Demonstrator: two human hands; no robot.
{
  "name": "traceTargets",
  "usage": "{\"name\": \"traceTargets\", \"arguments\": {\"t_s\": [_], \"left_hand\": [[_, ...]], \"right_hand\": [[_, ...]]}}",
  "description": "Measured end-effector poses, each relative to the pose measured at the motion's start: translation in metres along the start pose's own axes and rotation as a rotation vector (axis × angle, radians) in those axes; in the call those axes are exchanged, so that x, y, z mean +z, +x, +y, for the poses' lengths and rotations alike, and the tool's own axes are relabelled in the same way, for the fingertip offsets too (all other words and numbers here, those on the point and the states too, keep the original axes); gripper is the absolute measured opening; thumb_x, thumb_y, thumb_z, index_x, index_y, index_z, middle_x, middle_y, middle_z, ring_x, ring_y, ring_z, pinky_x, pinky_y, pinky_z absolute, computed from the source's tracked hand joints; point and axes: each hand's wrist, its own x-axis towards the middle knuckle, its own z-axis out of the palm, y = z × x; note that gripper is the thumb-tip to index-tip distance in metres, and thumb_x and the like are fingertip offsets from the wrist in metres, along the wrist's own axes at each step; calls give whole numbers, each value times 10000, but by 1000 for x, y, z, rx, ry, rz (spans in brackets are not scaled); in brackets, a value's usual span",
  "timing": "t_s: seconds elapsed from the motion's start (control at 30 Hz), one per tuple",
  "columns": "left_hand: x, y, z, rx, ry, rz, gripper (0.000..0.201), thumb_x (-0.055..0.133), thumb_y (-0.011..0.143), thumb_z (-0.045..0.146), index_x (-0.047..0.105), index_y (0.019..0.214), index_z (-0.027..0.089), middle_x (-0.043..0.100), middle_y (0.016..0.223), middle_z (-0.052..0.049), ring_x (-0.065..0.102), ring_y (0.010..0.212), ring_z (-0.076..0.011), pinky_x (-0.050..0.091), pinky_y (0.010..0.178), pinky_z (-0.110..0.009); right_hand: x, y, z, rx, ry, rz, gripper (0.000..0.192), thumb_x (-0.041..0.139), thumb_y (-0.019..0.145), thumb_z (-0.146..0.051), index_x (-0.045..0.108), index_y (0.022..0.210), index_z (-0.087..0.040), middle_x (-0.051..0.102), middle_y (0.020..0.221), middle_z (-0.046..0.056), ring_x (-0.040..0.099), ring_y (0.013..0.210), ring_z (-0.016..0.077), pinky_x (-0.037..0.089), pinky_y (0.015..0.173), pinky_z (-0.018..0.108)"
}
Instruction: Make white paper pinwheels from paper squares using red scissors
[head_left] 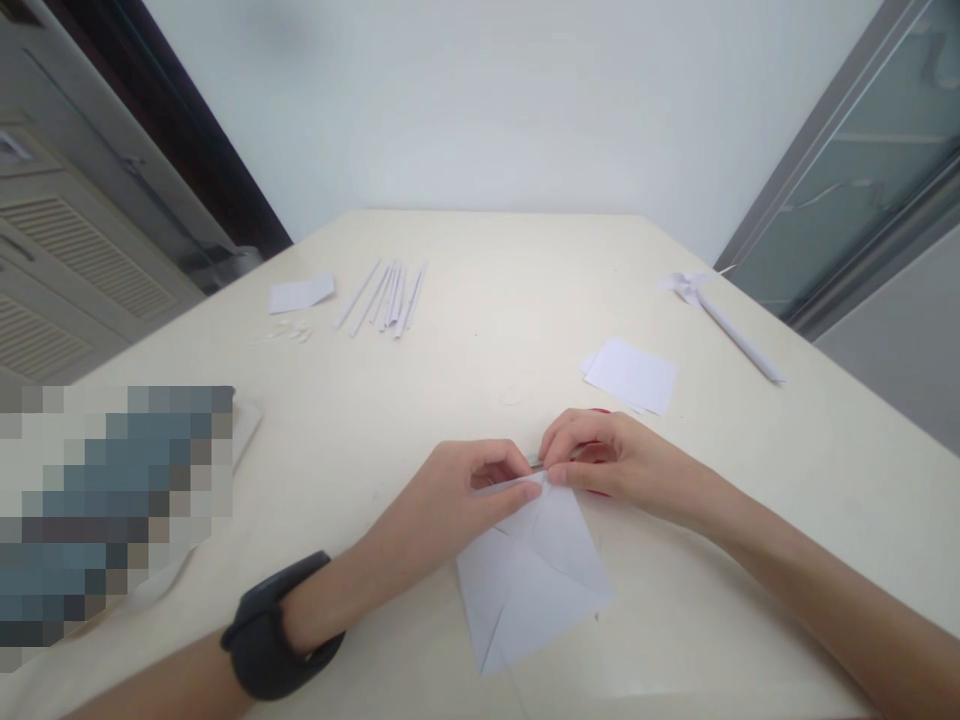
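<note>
A square sheet of white paper (536,580) with diagonal creases or cuts lies in front of me, one corner toward the table's front edge. My left hand (484,490), with a black watch (281,625) on its wrist, pinches the paper's far edge between thumb and fingers. Closed at the same far corner, my right hand (592,450) has thumb and fingertips on the paper, touching or nearly touching the left fingers. Behind and under the right hand show the red handles of scissors (598,453), mostly hidden, with a bit of grey blade by the fingertips.
Several thin rolled paper sticks (390,295) lie at the back left, beside a folded white paper (301,293) and small pale pieces (291,331). White paper squares (634,375) are right of centre. A paper pinwheel (686,285) on a rolled stick (742,340) rests near the right edge.
</note>
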Motion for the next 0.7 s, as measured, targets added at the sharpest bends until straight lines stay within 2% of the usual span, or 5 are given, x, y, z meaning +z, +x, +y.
{"name": "traceTargets", "arguments": {"t_s": [0.37,0.7], "left_hand": [[0,0,4,-7,16,-5,167,543,786,295,632,700,182,632,705,6,547,657,-142,407,587,-238],[-2,0,6,-16,13,-30,181,535,786,309,632,702,180,628,708,-4,558,674,-156,422,593,-247]], "right_hand": [[0,1,0,14,-9,-18,155,611,790,-349,622,762,-198,615,946,29,582,871,170,467,729,298],[0,1,0,6,-20,2,144,611,787,-334,623,751,-195,622,908,27,589,818,161,469,712,297]]}}
